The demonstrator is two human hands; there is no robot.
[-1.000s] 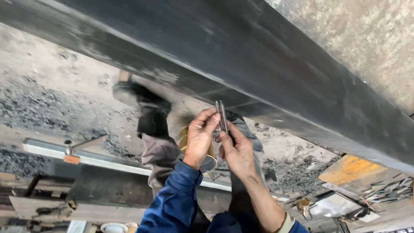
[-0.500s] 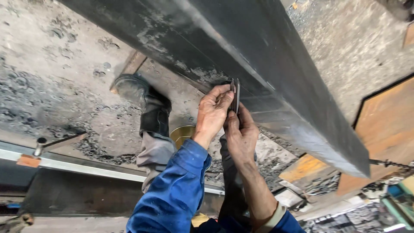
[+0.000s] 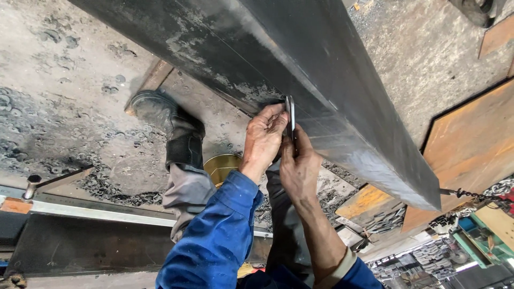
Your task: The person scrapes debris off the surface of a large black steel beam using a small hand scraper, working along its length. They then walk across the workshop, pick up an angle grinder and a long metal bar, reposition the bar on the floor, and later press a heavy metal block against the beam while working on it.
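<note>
A large dark steel beam (image 3: 300,59) runs diagonally across the view from upper left to lower right. My left hand (image 3: 263,138), in a blue sleeve, and my right hand (image 3: 301,167) both pinch a thin flat metal strip (image 3: 290,116). The strip stands upright against the beam's near lower edge. My left fingers grip its upper part from the left. My right thumb and fingers press it from below and from the right. The strip's lower end is hidden between my hands.
My dark boot (image 3: 160,109) and grey trouser leg stand on the stained concrete floor. A round gold tin (image 3: 222,165) lies by my leg. Rusty orange steel plates (image 3: 471,144) and a chain (image 3: 471,195) lie to the right. A long steel section (image 3: 80,243) lies at lower left.
My two hands have gone with the strip from free air below the beam up to its lower edge. The view has swung closer to the beam.
</note>
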